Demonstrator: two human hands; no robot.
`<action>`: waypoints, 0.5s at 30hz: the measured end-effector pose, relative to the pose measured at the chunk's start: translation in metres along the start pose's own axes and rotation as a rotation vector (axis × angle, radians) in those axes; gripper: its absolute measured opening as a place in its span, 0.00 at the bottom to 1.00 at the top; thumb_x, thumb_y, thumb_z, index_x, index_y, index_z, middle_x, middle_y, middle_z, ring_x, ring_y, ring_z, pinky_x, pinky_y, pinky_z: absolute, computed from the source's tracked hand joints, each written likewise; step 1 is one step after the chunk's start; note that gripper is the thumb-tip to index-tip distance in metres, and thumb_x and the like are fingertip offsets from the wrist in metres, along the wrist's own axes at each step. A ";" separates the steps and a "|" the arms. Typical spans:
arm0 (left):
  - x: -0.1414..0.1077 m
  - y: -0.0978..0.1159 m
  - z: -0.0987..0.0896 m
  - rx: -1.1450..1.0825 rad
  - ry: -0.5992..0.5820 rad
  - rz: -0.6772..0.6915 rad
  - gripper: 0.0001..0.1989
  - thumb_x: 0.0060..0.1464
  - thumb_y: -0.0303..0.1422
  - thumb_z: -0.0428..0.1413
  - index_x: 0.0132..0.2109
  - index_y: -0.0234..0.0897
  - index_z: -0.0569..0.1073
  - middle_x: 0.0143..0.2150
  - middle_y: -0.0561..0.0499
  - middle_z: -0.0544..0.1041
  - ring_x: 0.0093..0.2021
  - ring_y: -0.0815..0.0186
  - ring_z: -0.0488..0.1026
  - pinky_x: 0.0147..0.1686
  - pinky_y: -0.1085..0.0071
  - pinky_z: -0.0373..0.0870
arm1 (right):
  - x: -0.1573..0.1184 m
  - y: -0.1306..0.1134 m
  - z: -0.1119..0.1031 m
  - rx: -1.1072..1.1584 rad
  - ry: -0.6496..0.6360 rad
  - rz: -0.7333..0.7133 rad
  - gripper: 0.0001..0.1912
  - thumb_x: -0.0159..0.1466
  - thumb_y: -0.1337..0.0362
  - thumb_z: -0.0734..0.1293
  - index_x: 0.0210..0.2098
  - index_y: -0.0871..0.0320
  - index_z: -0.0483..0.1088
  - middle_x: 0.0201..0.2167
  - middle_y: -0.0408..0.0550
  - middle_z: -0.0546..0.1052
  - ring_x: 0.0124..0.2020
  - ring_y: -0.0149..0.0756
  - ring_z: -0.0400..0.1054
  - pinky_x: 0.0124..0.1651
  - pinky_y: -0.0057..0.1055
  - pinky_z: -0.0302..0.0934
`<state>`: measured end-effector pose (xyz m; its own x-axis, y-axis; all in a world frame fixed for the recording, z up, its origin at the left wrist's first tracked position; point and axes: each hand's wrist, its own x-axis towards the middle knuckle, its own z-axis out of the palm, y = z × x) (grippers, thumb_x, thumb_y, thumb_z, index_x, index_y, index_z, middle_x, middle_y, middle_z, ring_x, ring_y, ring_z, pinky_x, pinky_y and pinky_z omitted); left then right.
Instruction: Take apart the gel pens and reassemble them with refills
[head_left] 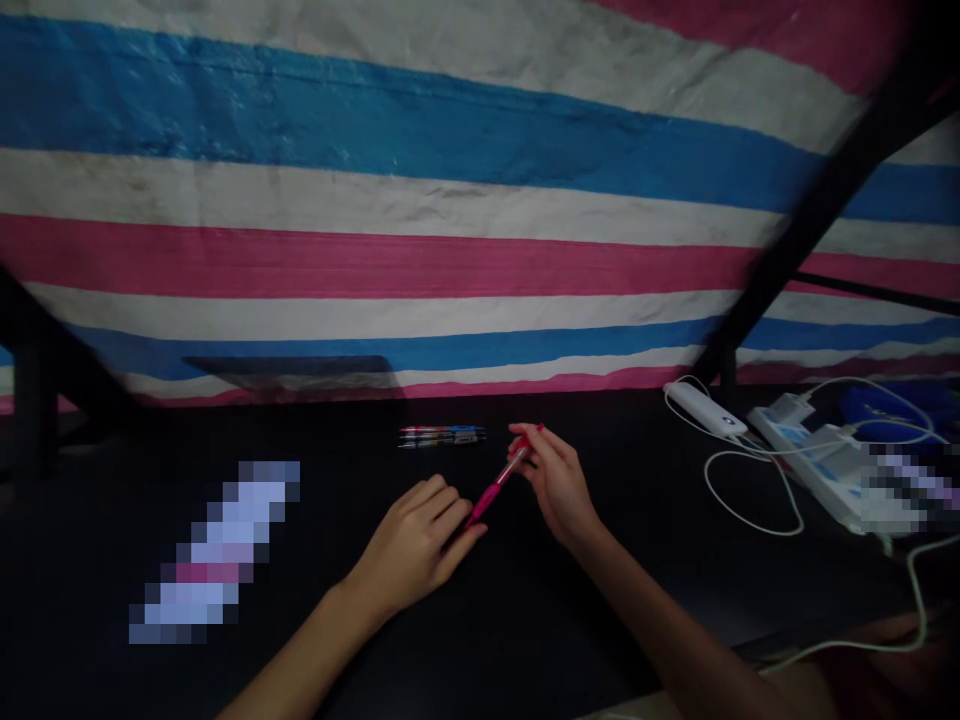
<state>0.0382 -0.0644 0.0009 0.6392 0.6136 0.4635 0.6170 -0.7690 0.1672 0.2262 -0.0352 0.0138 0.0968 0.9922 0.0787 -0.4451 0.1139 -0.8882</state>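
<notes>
Head view shows one pink pen (495, 487) slanting between two hands, over the dark surface (465, 660); whether it touches that surface I cannot tell; the left hand (427, 540) has its grip folded closely round the lower, pink end; the right hand (551, 470) has its grip drawn in by the fingertips on the upper, red end, the clear stretch bare between them. It should handle as light and stiff, probably smooth plastic and a little slippery, not very fragile; the thicker pink barrel looks the best place to take hold. Counting: one pen in hand; at least three more in a bundle of pens (442, 437) just beyond, lying too close together for a sure number; one white power bank (703, 410); one power strip (814, 470), with two adapters visible on it.
</notes>
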 end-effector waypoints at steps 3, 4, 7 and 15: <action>0.001 0.001 -0.001 -0.046 -0.075 -0.010 0.11 0.55 0.39 0.52 0.41 0.38 0.71 0.34 0.47 0.72 0.38 0.60 0.66 0.41 0.62 0.63 | 0.006 -0.001 0.002 0.172 0.000 0.081 0.13 0.58 0.54 0.66 0.35 0.57 0.67 0.26 0.45 0.71 0.27 0.33 0.66 0.32 0.31 0.62; 0.001 0.000 -0.001 -0.063 -0.081 -0.029 0.12 0.55 0.40 0.52 0.42 0.38 0.71 0.34 0.47 0.72 0.37 0.60 0.66 0.41 0.62 0.63 | 0.010 -0.002 0.001 0.208 0.029 0.083 0.12 0.58 0.55 0.66 0.34 0.56 0.66 0.24 0.43 0.69 0.24 0.31 0.64 0.30 0.30 0.61; 0.002 -0.005 -0.004 -0.121 -0.072 -0.116 0.11 0.56 0.39 0.50 0.39 0.37 0.71 0.30 0.49 0.70 0.34 0.62 0.65 0.39 0.64 0.62 | 0.022 -0.008 -0.003 0.269 0.096 0.077 0.10 0.60 0.56 0.64 0.32 0.56 0.63 0.19 0.37 0.60 0.17 0.26 0.54 0.23 0.25 0.54; 0.006 -0.004 -0.003 -0.623 -0.027 -0.416 0.16 0.60 0.40 0.43 0.45 0.38 0.70 0.34 0.49 0.72 0.36 0.64 0.67 0.39 0.67 0.62 | 0.016 -0.018 0.021 0.433 -0.110 0.209 0.11 0.63 0.57 0.57 0.29 0.56 0.60 0.19 0.37 0.54 0.17 0.27 0.48 0.23 0.26 0.52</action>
<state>0.0385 -0.0582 0.0053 0.4261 0.8738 0.2342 0.4412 -0.4268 0.7894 0.2171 -0.0201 0.0401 -0.1181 0.9929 -0.0129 -0.7765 -0.1005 -0.6221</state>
